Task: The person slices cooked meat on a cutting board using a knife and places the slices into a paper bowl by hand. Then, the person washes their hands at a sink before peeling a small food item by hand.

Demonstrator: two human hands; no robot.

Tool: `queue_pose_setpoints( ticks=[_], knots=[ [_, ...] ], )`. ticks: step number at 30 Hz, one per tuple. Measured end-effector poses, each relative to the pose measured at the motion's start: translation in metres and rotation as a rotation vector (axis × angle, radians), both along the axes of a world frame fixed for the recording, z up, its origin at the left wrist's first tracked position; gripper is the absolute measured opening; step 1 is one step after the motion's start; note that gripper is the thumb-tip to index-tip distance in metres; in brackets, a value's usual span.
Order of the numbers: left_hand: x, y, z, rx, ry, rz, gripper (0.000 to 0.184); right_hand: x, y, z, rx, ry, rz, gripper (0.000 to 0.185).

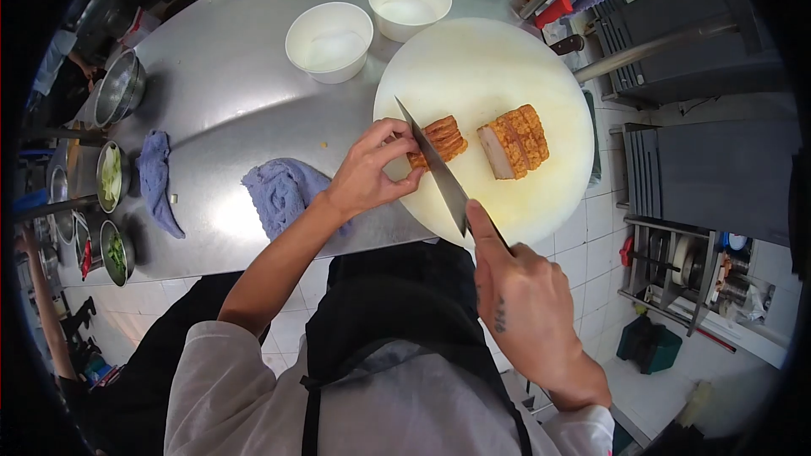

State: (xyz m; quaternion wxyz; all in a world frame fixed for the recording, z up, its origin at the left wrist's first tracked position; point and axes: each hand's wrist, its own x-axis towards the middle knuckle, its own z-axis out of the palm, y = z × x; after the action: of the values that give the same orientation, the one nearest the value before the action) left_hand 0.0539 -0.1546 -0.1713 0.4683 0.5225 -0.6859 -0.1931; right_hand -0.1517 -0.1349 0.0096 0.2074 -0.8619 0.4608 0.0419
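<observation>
On the round white cutting board (481, 51) lie two pieces of browned, crisp-skinned meat. My left hand (378, 159) pinches the left end of the smaller piece (445, 137), its fingers curled close to the blade. A knife (441, 173) is in my right hand (515, 291), which is wrapped round the handle with one finger along the top of the blade. The blade lies across the smaller piece, just right of my left fingertips. The larger piece (515, 142) sits to the right, apart from the knife, its pale cut side facing left.
Two white bowls (329, 42) (410, 4) stand behind the board. Blue cloths (283, 194) (155, 181) lie on the steel table (220, 127). Metal bowls with greens (117, 253) stand at the left edge. A knife handle (567, 44) lies right of the board.
</observation>
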Motion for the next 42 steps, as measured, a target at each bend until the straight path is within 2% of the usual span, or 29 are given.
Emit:
queue_pose_setpoints(
  ticks=[7, 11, 17, 20, 23, 26, 28, 32, 42],
  knots=[
    [0.002, -0.002, -0.003, 0.043, 0.081, 0.011, 0.026, -0.003, -0.003, -0.027, -0.026, -0.016, 0.030, 0.059],
    [0.001, 0.001, -0.004, 0.004, 0.013, 0.017, 0.029, 0.007, -0.012, -0.033, -0.007, -0.040, 0.042, 0.060],
    [-0.003, 0.006, -0.006, 0.029, 0.070, 0.047, 0.032, 0.007, -0.007, -0.049, -0.073, -0.044, 0.013, 0.057],
    [-0.004, 0.006, -0.005, 0.013, 0.044, 0.065, 0.035, -0.001, -0.009, -0.048, -0.114, -0.175, 0.001, 0.054],
    [-0.007, 0.008, 0.001, 0.011, 0.059, 0.107, 0.037, -0.015, -0.006, -0.022, -0.106, -0.297, -0.040, 0.049],
    [-0.008, 0.008, 0.006, -0.027, 0.070, 0.130, 0.039, -0.028, -0.007, 0.011, -0.092, -0.280, -0.108, 0.046],
    [-0.013, 0.005, 0.013, -0.051, -0.005, 0.140, 0.039, -0.034, -0.013, 0.021, -0.113, -0.156, -0.132, 0.043],
    [-0.028, -0.009, 0.015, -0.057, -0.114, 0.140, 0.037, -0.038, -0.025, 0.007, -0.119, -0.164, -0.082, 0.043],
    [-0.043, -0.021, 0.006, 0.008, -0.114, 0.207, 0.027, -0.037, -0.040, -0.003, -0.095, -0.088, 0.036, 0.038]
  ],
)
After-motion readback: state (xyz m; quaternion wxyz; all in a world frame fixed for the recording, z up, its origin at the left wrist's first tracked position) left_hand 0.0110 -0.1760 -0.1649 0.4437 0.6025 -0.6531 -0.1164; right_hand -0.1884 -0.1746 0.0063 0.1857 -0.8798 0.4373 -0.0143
